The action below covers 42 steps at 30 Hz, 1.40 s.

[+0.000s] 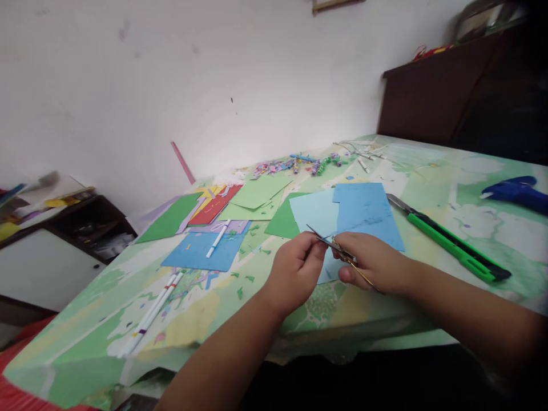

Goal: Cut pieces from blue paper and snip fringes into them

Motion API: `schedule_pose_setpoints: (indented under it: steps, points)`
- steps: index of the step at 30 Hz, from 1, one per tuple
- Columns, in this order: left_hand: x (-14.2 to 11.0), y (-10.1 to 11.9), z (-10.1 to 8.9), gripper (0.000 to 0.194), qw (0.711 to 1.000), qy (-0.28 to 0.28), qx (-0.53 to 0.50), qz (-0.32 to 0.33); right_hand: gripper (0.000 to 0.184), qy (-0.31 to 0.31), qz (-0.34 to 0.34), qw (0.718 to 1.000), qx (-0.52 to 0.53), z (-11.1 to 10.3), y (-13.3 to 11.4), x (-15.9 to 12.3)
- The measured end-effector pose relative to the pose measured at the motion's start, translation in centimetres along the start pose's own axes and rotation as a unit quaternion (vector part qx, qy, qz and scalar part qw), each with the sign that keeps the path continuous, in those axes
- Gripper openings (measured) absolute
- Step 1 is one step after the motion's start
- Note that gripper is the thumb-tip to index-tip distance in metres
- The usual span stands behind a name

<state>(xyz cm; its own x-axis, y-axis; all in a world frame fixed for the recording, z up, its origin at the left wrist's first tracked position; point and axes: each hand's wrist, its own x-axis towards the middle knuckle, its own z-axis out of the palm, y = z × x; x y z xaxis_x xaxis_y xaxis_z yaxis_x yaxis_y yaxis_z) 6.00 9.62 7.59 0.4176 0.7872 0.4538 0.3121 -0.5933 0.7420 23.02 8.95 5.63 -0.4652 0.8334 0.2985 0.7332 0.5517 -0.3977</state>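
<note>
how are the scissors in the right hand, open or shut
Open, slightly: the scissors in the right hand show two blades with their tips apart, beside the left hand.

Utility knife (456, 241) right of scissors (341, 251)

Those scissors (349, 258) looked like shiny metal, smooth gold-toned handles and all. The blue sheet (363, 208) was matt and pretty smooth, foam or thick paper, couldn't tell which. The cutter (449, 240) had a slick green plastic body with black bits and a flat metal blade. White markers (156, 311) by the front edge of the tabletop (205, 331): smooth plastic. The tablecloth (449, 171) had a soft sheen, maybe vinyl. Dark brown cabinet (422, 97) past the far edge looked like wood.
</note>
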Motion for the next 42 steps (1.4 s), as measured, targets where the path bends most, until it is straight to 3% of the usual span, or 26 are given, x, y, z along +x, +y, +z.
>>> schedule_pose_setpoints:
  steps: [9, 20, 31, 42]
  points:
    - [-0.12, 0.02, 0.05, 0.017, 0.999, -0.010, -0.030, -0.017, 0.053, -0.004, 0.015, 1.000, -0.008, 0.08, -0.07, 0.01]
    - [-0.05, -0.29, 0.06, 0.015, 0.994, -0.015, -0.076, -0.072, 0.046, 0.000, 0.046, 0.997, -0.058, -0.19, -0.19, 0.20]
    - [0.22, -0.41, 0.19, 0.020, 0.968, 0.012, -0.222, -0.114, 0.039, 0.022, 0.040, 0.998, -0.043, -0.27, -0.16, 0.22]
    - [0.11, -0.60, 0.50, 0.020, 0.988, -0.002, -0.112, -0.107, 0.041, 0.015, 0.047, 0.998, -0.049, -0.16, -0.28, 0.23]
